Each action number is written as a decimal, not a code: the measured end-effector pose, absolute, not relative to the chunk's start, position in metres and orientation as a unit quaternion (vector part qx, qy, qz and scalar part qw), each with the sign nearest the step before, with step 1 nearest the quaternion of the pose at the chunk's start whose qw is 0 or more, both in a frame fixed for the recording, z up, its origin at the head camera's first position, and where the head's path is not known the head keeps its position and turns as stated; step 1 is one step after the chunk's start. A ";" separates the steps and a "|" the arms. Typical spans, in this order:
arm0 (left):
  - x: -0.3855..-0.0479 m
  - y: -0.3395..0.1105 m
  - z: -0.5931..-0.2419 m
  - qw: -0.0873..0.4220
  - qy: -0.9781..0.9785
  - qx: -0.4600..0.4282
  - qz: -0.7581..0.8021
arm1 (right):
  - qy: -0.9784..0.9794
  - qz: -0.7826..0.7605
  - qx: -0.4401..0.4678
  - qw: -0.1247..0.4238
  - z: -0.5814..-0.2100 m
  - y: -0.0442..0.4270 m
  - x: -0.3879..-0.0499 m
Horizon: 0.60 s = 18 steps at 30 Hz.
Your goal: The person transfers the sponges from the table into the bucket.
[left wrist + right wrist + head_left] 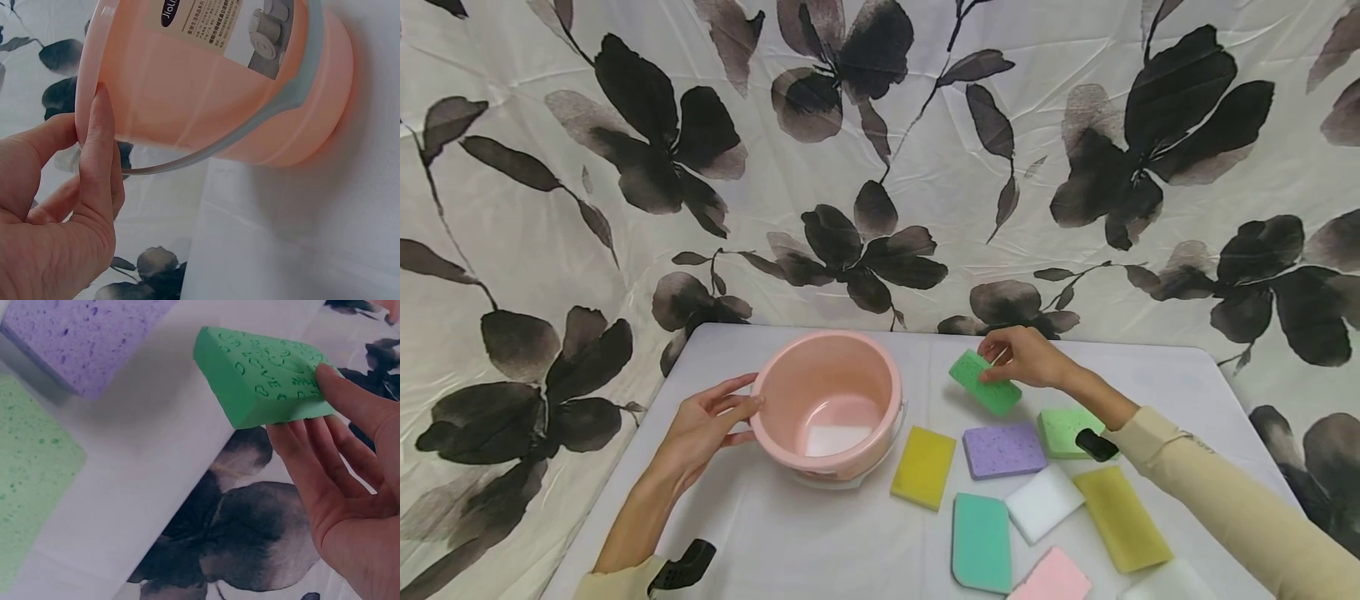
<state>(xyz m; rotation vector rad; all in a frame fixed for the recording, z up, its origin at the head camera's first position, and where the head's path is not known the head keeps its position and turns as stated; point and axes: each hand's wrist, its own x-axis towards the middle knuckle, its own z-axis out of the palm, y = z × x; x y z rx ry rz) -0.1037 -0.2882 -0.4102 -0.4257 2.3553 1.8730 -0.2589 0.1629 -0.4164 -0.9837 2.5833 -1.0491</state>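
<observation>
A pink bucket with a pale handle stands on the table's left half. At its bottom lies a flat white piece. My left hand pinches the bucket's rim from the left side, with its thumb at the edge. On the right, my right hand holds a bright green sponge above the table, thumb on the top face and fingers beneath. Raised lettering marks that face of the green sponge in the right wrist view. Nearest below it are a purple sponge and a light green sponge.
A yellow sponge lies beside the bucket. Closer to me are a teal sponge, a white sponge, a pink sponge, an olive-yellow sponge and another white piece. Flowered cloth hangs behind the white table.
</observation>
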 end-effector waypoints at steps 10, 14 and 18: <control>-0.105 -0.289 -0.410 0.054 0.774 -0.146 0.613 | 0.874 -0.352 -0.327 0.076 -0.395 0.161 -0.259; -0.105 -0.289 -0.409 0.056 0.776 -0.145 0.611 | 0.870 -0.362 -0.325 0.083 -0.388 0.159 -0.259; -0.105 -0.288 -0.409 0.056 0.777 -0.143 0.611 | 0.867 -0.374 -0.317 0.094 -0.380 0.156 -0.258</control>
